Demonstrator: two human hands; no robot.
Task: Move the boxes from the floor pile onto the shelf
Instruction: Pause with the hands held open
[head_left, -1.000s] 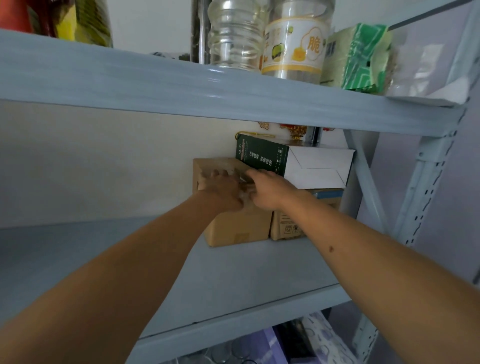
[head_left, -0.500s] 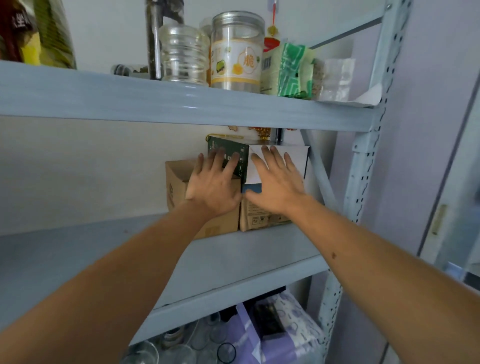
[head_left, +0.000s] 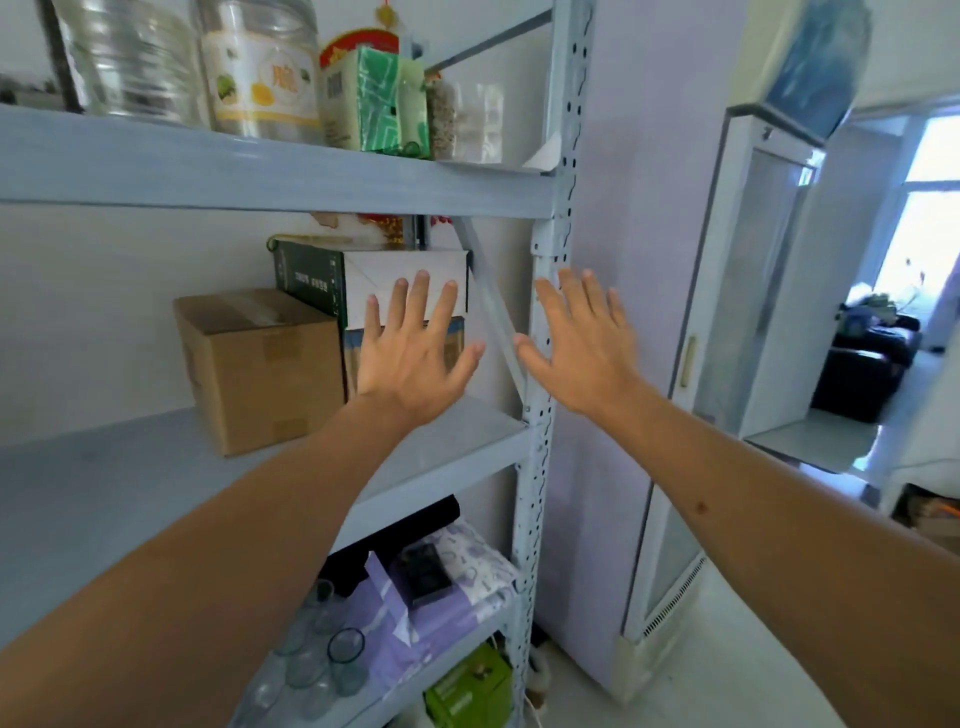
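Boxes sit on the middle shelf (head_left: 156, 499): a brown carton (head_left: 260, 369), beside it a smaller box (head_left: 353, 358) with a green-and-white box (head_left: 363, 278) stacked on top. Left hand (head_left: 415, 358) is raised in front of that stack, fingers spread and straight, gripping nothing. Right hand (head_left: 582, 343), equally flat and empty, is up by the shelf's perforated upright (head_left: 540, 467).
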